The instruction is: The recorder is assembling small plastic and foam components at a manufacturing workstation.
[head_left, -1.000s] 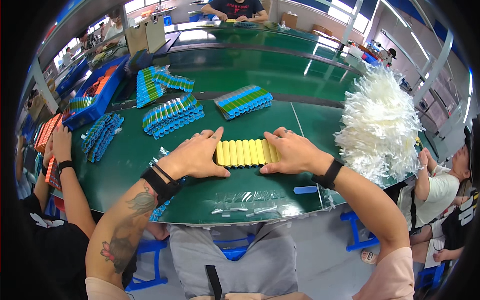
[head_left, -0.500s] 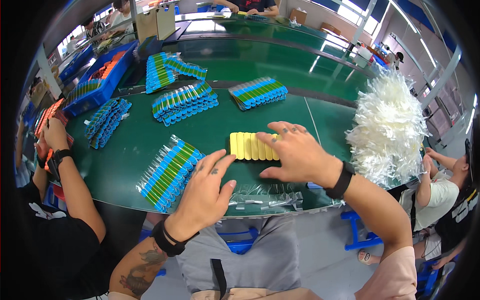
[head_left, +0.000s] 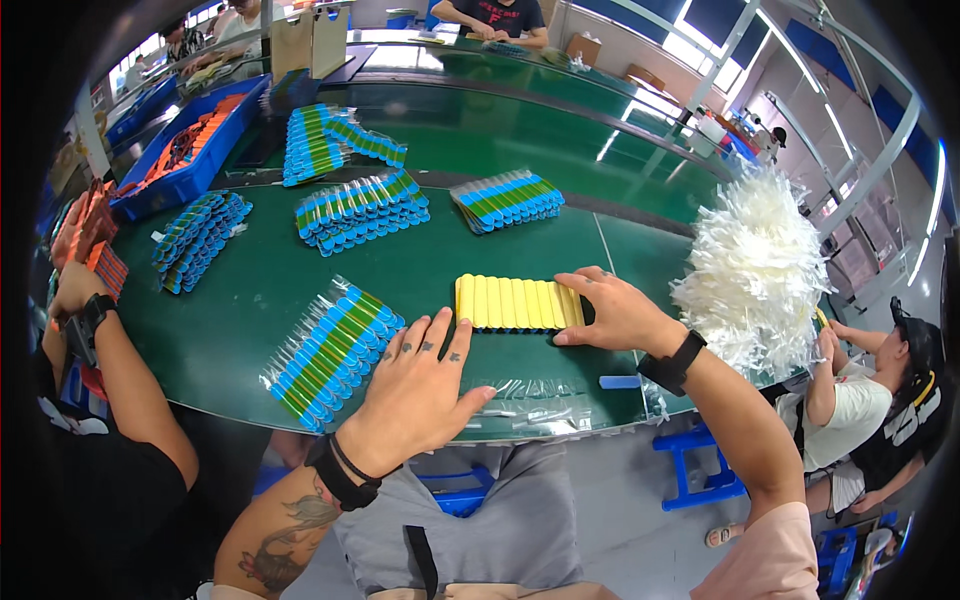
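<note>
A row of flat yellow sticks with rounded ends [head_left: 515,300] lies on the green table in front of me, with a dark layer showing under its near edge. My right hand [head_left: 620,315] grips its right end, fingers at the far corner and thumb at the near one. Beside the left end, my left hand [head_left: 415,385] reaches flat with stretched fingers, the tips at the stack's near left corner. Left of that hand lies a blue-and-green row of similar sticks in clear wrap [head_left: 335,355]. Clear plastic film [head_left: 525,405] rests along the near table edge.
More wrapped blue-and-green bundles [head_left: 508,200] [head_left: 362,210] [head_left: 200,240] stand farther back. A tall heap of white plastic strips [head_left: 745,275] is at the right, near a small blue piece [head_left: 620,382]. A blue bin [head_left: 190,150] holds orange bundles. Co-workers sit at both sides and across.
My right hand has shifted from above the yellow sticks to their right end, uncovering the row. My left hand has flattened beside the left end. The view has shifted slightly.
</note>
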